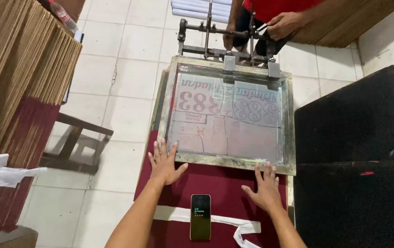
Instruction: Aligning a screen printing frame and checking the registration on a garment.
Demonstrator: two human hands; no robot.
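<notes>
We see tall stacks of cardboard sheets (18, 78) well left of the printing screen frame (228, 115). Our left hand (164, 164) lies flat, fingers spread, at the frame's near left edge. A phone (200, 217) rests just below the frame, between our hands. Our right hand (266, 188) lies flat and spread at the frame's near right edge. Beyond the frame, another person's hand (285, 24) grips the hinge bar.

I count one screen-printing frame (229, 115), one smartphone (200, 217), and one wooden stool (75, 142). Two hands of mine show, the left hand (165, 163) and right hand (265, 188), plus a co-worker's two hands (285, 24). There are two stacks of cardboard sheets (20, 78).
</notes>
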